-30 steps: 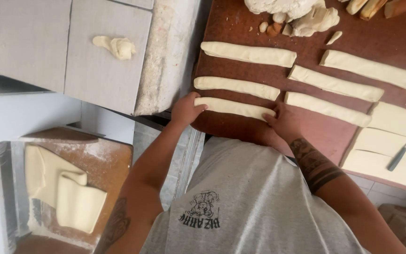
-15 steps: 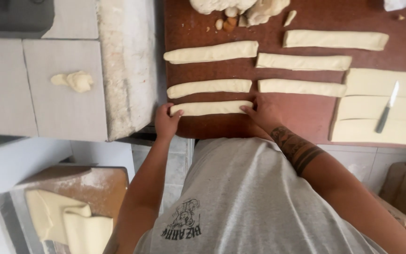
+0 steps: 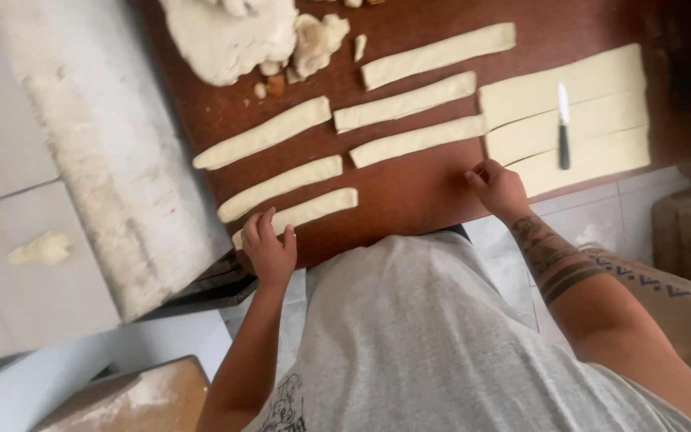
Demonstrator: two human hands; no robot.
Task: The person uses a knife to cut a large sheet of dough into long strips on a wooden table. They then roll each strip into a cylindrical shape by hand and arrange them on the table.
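Note:
Several pale dough strips lie in two columns on a dark red-brown board (image 3: 417,188). My left hand (image 3: 269,250) rests with spread fingers on the left end of the nearest dough strip (image 3: 313,210). My right hand (image 3: 496,186) hovers over the bare board, fingers loosely curled, holding nothing, just beside the lowest band of a flat cut dough sheet (image 3: 569,112). A small knife (image 3: 563,126) with a black handle lies on that sheet.
A large lump of dough (image 3: 229,36) with small scraps sits at the board's far edge. A floured stone ledge (image 3: 97,152) runs along the left. A bit of dough (image 3: 40,250) lies on grey tiles. A floured wooden surface (image 3: 141,400) shows at bottom left.
The view has swung and tilted. My right hand has left the nearest strip and moved right toward the cut sheet. My left hand stays at the strip's left end.

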